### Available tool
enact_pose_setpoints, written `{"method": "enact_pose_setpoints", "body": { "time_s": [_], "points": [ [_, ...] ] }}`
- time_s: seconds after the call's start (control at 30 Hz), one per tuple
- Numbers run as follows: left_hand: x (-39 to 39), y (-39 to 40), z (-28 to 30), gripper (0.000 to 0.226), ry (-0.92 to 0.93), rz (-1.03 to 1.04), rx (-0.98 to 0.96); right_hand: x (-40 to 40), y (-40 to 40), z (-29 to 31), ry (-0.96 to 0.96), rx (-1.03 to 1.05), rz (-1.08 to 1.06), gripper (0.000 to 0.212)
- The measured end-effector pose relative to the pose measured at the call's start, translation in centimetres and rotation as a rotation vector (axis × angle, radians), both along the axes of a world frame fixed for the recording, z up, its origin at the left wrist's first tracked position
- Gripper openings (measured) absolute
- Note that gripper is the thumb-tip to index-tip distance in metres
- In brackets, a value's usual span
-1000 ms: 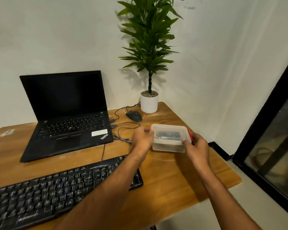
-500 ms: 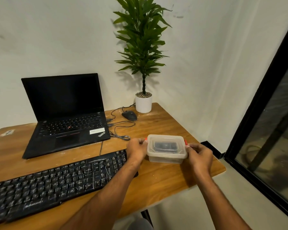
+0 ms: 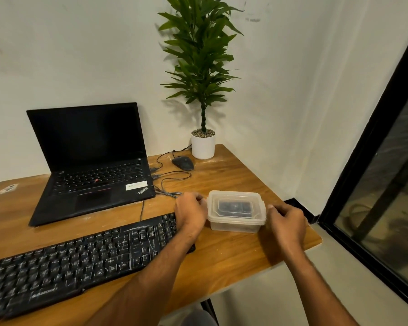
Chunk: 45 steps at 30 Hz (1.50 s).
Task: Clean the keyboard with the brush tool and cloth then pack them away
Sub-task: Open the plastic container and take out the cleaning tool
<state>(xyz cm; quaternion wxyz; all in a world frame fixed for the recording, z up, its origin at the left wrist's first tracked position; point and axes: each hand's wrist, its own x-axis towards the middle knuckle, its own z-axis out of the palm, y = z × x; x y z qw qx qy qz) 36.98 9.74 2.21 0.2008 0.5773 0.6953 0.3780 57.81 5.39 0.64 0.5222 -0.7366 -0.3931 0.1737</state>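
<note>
A clear plastic box [image 3: 236, 214] with its lid on rests on the wooden table [image 3: 222, 257], to the right of the black keyboard [image 3: 80, 262]. Something dark shows through the lid; I cannot tell what it is. My left hand [image 3: 190, 211] grips the box's left end with curled fingers. At the right end, my right hand [image 3: 286, 220] grips the rim. The keyboard lies along the table's front left and looks dusty.
An open black laptop [image 3: 90, 161] stands at the back left. A black mouse [image 3: 183, 163] with cables and a potted plant [image 3: 203, 144] sit at the back. The table's right edge drops to the floor beside a dark glass door [image 3: 386, 184].
Both hands brought the box down and toward me. It now rests on the table beside the keyboard, and the red tabs at its ends are hidden.
</note>
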Motion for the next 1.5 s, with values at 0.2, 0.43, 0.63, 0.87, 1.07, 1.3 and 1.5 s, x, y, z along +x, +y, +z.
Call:
{"method": "enact_pose_setpoints", "body": {
  "time_s": [0.2, 0.43, 0.63, 0.87, 1.07, 1.3, 1.5],
  "points": [
    [0.0, 0.6, 0.1, 0.007, -0.091, 0.018, -0.066, -0.3, 0.1, 1.1, -0.060, -0.031, 0.104, 0.016],
    [0.5, 1.9, 1.8, 0.007, -0.167, 0.008, -0.027, 0.1, 0.5, 3.5, -0.090, 0.042, 0.093, 0.018],
    [0.9, 6.1, 4.9, 0.018, -0.259, -0.032, 0.039, 0.8, 6.4, 6.5, -0.105, 0.158, 0.115, 0.032],
    [1.2, 10.8, 3.9, 0.035, -0.512, -0.021, -0.075, 2.0, 11.3, 5.2, -0.095, 0.151, 0.181, 0.027],
    [1.2, 11.3, -0.1, 0.024, -0.595, -0.003, -0.172, 2.7, 12.4, 1.4, -0.012, 0.003, 0.236, 0.020],
    [1.0, 10.8, -1.3, 0.023, -0.412, -0.105, -0.230, 2.8, 12.0, 0.0, 0.069, -0.060, 0.279, 0.016],
    [0.7, 9.7, -0.4, 0.027, -0.333, -0.109, -0.159, 2.5, 10.8, 1.5, -0.060, -0.033, 0.251, 0.015]
  ]
}}
